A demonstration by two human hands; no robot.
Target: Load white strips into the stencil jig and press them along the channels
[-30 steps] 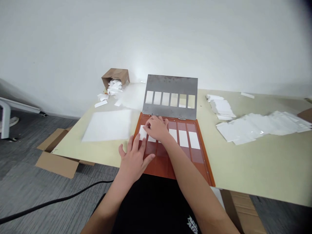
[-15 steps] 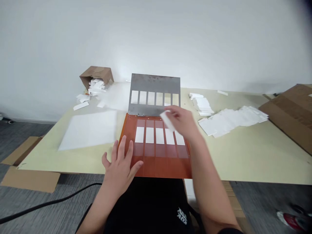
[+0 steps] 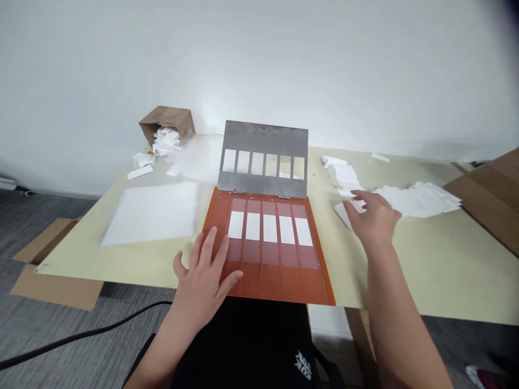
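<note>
An orange tray (image 3: 279,275) lies on the table in front of me, with several white cards (image 3: 270,228) side by side in its slots. A grey metal lid (image 3: 263,139) with a row of windows stands open at the tray's back edge. My left hand (image 3: 205,270) rests flat with spread fingers on the tray's near left corner. Over to the right, my right hand (image 3: 375,216) hovers with fingers apart at the near end of a spread of white plastic sleeves (image 3: 413,200), holding nothing I can see.
A large white sheet (image 3: 154,213) lies left of the tray. A tipped cardboard box (image 3: 168,121) spills white cards at the back left. A stack of white cards (image 3: 343,175) sits behind the sleeves. Flat cardboard (image 3: 486,200) lies at the right edge; a black cable (image 3: 81,337) crosses the floor.
My right hand left the cards in the tray, swung right across it, and now reaches the white sleeves. My left hand stayed flat on the tray. The view shifted slightly.
</note>
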